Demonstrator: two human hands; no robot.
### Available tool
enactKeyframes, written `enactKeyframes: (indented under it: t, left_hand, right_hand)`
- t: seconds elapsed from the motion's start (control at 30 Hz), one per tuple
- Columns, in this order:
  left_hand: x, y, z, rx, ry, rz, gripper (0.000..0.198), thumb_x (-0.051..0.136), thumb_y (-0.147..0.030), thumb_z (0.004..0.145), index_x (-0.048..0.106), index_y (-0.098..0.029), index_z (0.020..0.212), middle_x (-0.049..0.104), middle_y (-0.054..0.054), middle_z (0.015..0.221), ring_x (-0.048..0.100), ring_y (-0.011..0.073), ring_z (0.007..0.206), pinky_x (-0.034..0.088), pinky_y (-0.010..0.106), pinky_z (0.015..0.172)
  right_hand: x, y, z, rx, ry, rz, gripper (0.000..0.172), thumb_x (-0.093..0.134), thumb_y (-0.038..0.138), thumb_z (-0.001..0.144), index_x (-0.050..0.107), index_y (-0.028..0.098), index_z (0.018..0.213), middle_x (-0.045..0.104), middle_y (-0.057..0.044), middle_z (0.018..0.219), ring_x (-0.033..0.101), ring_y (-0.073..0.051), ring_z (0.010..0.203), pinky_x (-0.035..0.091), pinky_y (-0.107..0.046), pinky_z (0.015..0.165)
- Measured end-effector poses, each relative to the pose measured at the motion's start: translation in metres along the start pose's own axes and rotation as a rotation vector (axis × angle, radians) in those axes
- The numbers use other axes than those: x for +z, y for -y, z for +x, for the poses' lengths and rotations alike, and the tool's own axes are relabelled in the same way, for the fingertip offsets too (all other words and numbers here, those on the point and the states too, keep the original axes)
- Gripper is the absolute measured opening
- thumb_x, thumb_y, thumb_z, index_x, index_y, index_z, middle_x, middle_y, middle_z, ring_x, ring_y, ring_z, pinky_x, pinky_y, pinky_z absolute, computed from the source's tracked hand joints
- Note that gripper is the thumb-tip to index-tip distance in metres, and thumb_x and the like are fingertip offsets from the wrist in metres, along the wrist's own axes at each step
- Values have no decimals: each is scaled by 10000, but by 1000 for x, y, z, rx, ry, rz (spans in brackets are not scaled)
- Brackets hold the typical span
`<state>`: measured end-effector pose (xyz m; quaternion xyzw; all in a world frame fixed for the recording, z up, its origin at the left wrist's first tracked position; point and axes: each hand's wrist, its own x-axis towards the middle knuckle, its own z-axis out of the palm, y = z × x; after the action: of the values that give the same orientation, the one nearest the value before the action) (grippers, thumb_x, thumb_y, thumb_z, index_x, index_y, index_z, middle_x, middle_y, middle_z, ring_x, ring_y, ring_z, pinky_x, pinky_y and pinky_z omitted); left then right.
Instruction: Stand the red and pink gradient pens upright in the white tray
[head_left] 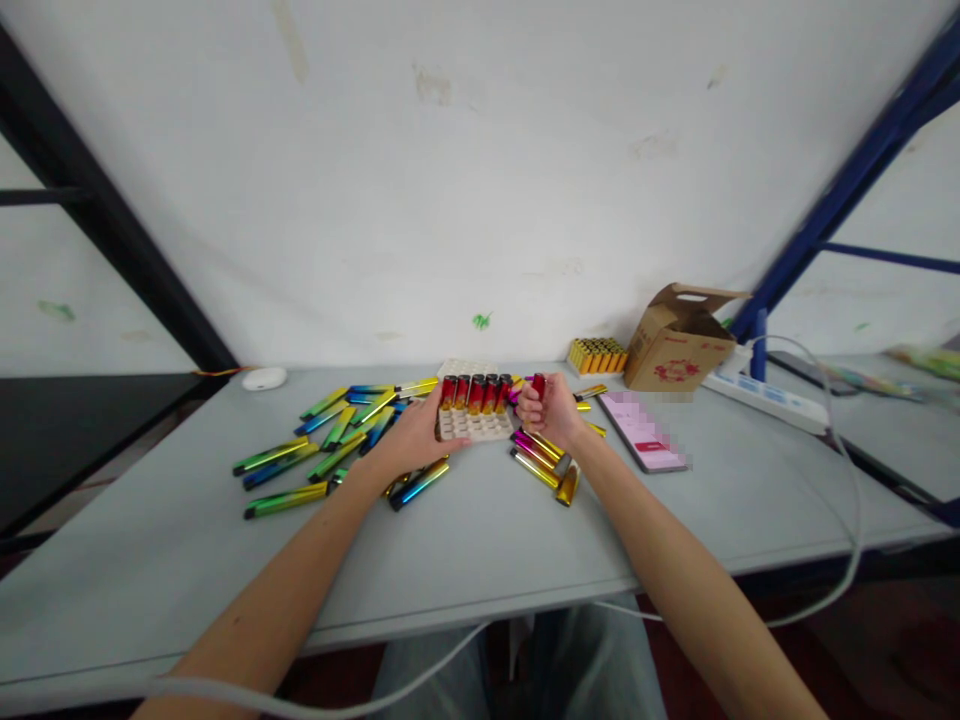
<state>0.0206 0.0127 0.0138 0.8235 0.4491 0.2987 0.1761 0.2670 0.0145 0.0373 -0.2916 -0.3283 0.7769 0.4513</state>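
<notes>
My left hand (pixel 412 433) grips the left side of a pale tray (pixel 480 428) with rows of round holes, its thumb along the front edge. Several red-and-gold cylinders (pixel 475 394) with dark tops, which look like batteries, stand upright in the tray's back part. Just right of the tray, my right hand (pixel 553 412) is closed around one red cylinder (pixel 538 384), whose top shows above the fingers. Shiny yellow and magenta tubes (pixel 534 468) lie below this hand. Green, blue and yellow tubes (pixel 330 459) are scattered to the left.
Behind on the right are a pack of gold cylinders (pixel 598 356) and an open cardboard box (pixel 679 350). A phone (pixel 643 432) and a white power strip (pixel 769 400) lie on the right. A white case (pixel 264 379) sits back left. A white cable (pixel 855 500) crosses the desk's right edge.
</notes>
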Motion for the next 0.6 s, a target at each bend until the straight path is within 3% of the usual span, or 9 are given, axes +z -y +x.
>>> enactKeyframes:
  t: [0.33,0.6]
  left_hand:
    - [0,1,1,14,3,13,902,728,-496,669,346,-176,1421,569,162,1329,534,361,1230,417,493,1030]
    - [0,1,0,2,2,12,920,734,-482,665,324,-179,1431,572,160,1328,542,360,1218,420,490,1025]
  right_hand:
    - [3,-6,-1,-34,51,-89,261,365,411,815,311,225,640,240,82,492,171,-71,385,120,-148,340]
    - [8,-9,-3,-30,40,-118,378,389,557,829,403,211,677,308,74,493,228,-68,390,131,-151,347]
